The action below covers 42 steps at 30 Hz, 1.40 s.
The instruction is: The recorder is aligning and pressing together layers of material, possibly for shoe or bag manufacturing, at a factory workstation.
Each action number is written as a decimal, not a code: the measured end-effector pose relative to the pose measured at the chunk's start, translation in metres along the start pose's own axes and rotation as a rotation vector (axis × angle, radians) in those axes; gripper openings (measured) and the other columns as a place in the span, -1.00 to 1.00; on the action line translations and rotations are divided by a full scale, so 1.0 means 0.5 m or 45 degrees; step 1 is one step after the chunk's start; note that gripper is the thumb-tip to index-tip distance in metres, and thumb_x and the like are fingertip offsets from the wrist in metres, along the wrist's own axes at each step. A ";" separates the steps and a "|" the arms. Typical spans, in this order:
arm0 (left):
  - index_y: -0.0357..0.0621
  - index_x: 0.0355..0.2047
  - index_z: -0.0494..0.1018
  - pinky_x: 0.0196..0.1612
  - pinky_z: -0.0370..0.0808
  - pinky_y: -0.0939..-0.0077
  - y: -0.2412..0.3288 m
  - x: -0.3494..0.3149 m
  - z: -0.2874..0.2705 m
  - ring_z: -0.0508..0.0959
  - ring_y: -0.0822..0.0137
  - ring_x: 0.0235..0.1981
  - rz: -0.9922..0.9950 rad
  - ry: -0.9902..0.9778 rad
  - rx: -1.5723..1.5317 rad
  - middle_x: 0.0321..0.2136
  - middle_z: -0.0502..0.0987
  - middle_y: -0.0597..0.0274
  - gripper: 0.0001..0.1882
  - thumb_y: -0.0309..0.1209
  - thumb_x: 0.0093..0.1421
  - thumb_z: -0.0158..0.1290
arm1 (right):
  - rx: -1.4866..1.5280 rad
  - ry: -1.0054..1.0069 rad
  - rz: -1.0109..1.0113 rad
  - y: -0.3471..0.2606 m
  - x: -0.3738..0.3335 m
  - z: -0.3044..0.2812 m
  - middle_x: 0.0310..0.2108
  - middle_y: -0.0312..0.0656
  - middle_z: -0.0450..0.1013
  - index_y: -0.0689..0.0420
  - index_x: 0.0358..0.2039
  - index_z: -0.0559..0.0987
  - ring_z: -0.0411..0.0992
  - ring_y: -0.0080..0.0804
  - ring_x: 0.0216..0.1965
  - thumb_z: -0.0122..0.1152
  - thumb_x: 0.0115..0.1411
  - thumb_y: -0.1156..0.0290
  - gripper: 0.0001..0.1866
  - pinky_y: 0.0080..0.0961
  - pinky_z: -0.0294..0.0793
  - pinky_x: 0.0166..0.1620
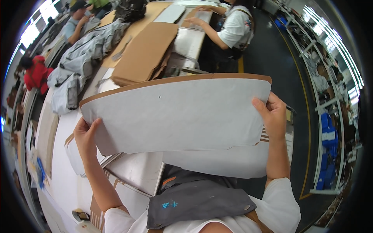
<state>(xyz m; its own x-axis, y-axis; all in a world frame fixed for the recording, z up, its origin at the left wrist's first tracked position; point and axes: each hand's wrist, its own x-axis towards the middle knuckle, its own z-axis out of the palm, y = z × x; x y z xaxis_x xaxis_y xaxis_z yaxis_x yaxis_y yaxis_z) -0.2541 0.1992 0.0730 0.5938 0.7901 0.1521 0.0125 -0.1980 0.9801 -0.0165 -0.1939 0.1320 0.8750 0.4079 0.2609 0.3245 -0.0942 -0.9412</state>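
Firstly, grey fabric bundle (83, 58); next, left hand (85, 135), thumb in front, clamped on the left end of a pale grey panel (178, 114); brown sheet stack (145, 50), beyond; said panel, brown-edged, raised between both hands; right hand (274, 116), pinching its right end; lastly, blue bins (329, 136), shelved.

panel (176, 116): smooth matt paper | stack (144, 50): matt cardboard | apron (206, 202): cloth
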 end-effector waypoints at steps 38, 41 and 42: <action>-0.23 -0.06 0.44 -0.04 0.41 0.27 -0.037 -0.119 0.271 0.45 0.10 -0.11 0.791 -1.050 0.592 -0.11 0.46 0.12 -0.43 -0.42 -0.11 0.35 | -0.698 -0.704 -0.197 0.147 -0.026 0.089 -0.01 -0.11 0.35 0.26 -0.03 0.48 0.35 -0.24 0.00 0.26 0.13 0.38 -0.60 -0.37 0.41 0.01; -0.25 -0.04 0.41 0.02 0.35 0.25 -0.036 -0.141 0.365 0.39 0.09 -0.04 0.927 -1.177 0.615 -0.12 0.42 0.12 -0.36 -0.35 -0.15 0.37 | -0.901 -0.681 -0.215 0.171 -0.108 -0.007 0.11 -0.13 0.29 0.24 0.06 0.44 0.19 -0.15 0.17 0.32 0.06 0.33 -0.45 -0.29 0.22 0.19; -0.24 -0.05 0.41 0.02 0.35 0.24 -0.035 -0.142 0.386 0.39 0.08 -0.05 0.913 -1.154 0.706 -0.13 0.42 0.11 -0.36 -0.34 -0.17 0.38 | -0.982 -0.659 -0.258 0.176 -0.131 -0.022 0.14 -0.13 0.27 0.24 0.09 0.42 0.17 -0.14 0.20 0.33 0.05 0.30 -0.40 -0.27 0.19 0.21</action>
<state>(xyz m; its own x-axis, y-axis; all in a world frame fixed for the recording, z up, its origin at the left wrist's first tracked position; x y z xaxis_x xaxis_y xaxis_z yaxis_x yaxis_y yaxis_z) -0.1411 0.0347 0.0207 0.9370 -0.2257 0.2665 -0.3343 -0.8004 0.4977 -0.0412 -0.2387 0.0345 0.5683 0.8164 0.1021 0.7622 -0.4757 -0.4391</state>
